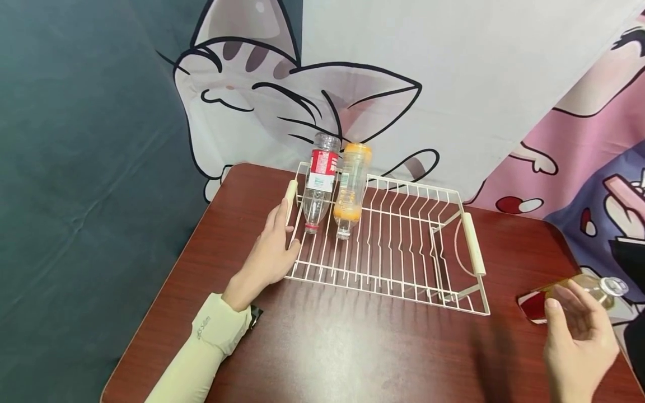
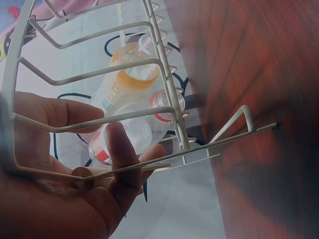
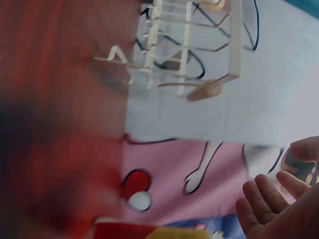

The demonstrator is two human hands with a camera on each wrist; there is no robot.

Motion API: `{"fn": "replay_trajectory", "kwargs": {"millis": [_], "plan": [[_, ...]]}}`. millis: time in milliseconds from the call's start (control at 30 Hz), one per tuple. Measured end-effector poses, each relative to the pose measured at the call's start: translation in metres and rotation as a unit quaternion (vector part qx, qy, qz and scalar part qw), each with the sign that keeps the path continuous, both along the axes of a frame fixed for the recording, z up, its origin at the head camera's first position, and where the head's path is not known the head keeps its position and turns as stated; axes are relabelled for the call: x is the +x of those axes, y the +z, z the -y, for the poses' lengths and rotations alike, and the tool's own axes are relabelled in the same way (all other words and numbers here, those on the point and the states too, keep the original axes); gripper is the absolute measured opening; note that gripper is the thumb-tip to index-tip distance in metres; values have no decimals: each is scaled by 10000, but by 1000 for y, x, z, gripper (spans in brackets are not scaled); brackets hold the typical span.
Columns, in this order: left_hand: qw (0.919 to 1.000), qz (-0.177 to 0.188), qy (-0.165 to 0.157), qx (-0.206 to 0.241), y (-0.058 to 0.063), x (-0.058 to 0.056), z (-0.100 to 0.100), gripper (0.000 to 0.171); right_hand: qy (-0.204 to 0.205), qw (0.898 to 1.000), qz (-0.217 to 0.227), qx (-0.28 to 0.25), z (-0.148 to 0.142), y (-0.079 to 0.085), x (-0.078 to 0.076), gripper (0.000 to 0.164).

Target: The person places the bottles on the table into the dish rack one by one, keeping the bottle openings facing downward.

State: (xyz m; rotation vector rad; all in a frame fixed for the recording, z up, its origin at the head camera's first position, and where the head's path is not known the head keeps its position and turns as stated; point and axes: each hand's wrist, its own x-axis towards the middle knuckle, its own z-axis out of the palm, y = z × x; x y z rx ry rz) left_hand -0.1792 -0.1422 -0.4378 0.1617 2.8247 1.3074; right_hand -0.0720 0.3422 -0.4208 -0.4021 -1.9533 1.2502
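A white wire dish rack [image 1: 398,240] stands on the table, and my left hand [image 1: 269,252] holds it by its left end at the pale handle. The left wrist view has the fingers curled about the rack's end wires. Two empty plastic bottles sit neck down in the rack: a clear bottle [image 1: 320,182] with a red and white label, and a bottle with orange bands [image 1: 351,190] to its right. At the far right, my right hand [image 1: 579,336] is over a tilted clear bottle [image 1: 607,291] with a red and yellow label, fingers spread and loosely bent; it partly covers that bottle.
The dark red wooden table [image 1: 322,347] carries the rack near its back edge. A cloth [image 1: 468,73] with cartoon cats hangs right behind. The rack's right handle [image 1: 472,243] lies between the rack's slots and the right-hand bottle.
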Motion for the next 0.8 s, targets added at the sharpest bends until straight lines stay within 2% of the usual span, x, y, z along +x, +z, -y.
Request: {"fn": "replay_trajectory", "kwargs": {"millis": [100,200,300,533,800], "plan": [[10000,-3,-27,-5,-1,0,0,96,-121,9980,-236,-565,-7,-11,5,44],[10000,-26,-24,-7,-1,0,0,96,-112,9920,-532,-1140,-12,-18,8,43],[10000,-47,-13,-5,-1,0,0,96,-104,9882,-678,-1368,-15,-21,10,42],[10000,-33,-19,18,-1,0,0,96,-328,9844,-800,-1533,-27,-30,13,46],[10000,25,23,-37,-1,0,0,98,-1122,9792,-411,-1637,-42,-44,11,56]]}}
